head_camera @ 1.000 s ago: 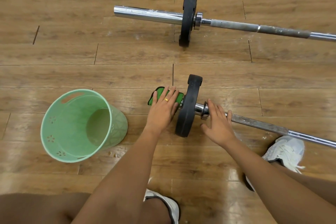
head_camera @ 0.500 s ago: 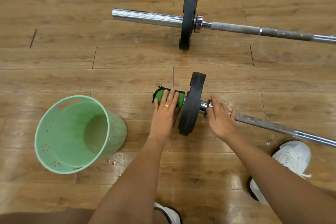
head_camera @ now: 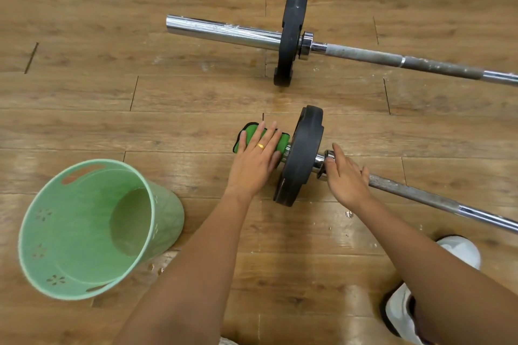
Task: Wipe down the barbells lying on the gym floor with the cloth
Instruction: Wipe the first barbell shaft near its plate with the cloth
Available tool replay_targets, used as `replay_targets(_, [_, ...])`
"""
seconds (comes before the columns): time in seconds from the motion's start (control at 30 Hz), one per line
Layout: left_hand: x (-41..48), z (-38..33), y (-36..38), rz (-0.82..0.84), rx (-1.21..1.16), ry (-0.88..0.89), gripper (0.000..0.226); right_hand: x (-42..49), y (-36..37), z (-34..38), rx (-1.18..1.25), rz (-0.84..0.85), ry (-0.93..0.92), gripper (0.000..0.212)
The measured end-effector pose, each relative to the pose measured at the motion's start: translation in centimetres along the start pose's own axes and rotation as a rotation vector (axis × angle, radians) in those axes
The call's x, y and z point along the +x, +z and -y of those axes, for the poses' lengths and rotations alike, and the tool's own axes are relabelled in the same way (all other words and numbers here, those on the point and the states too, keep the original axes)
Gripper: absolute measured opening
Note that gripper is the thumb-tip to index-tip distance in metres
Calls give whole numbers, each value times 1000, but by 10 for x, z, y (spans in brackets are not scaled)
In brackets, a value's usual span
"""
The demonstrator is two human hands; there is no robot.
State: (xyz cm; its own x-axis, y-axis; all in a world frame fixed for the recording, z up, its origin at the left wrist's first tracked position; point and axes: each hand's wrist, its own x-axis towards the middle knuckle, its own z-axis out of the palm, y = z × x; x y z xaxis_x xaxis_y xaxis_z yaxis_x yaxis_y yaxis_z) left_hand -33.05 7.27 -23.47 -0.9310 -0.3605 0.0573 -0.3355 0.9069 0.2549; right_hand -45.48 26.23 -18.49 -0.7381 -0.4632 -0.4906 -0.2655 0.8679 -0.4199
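From the head camera I see the near barbell lying on the wooden floor, its black plate standing on edge. My left hand lies flat, fingers straight, pressing the green cloth over the sleeve just left of the plate. My right hand rests on the shaft just right of the plate, fingers extended. The far barbell lies untouched beyond. A green bucket stands near left.
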Motion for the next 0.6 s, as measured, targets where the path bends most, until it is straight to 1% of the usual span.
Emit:
replay_targets(0.13, [19,4,-5,5,7,-44,52,5,-1,1,3,-14,2,55])
replay_targets(0.3, [-10,-8,13,-14,43,18,55,8,-1,4,14,-21,11,54])
replay_targets(0.43, [11,3,6,-20,119,100,56,12,-1,1,10,-38,8,54])
replay_targets(0.6, [-7,-7,18,-36,-11,6,57,12,-4,4,11,-14,19,54])
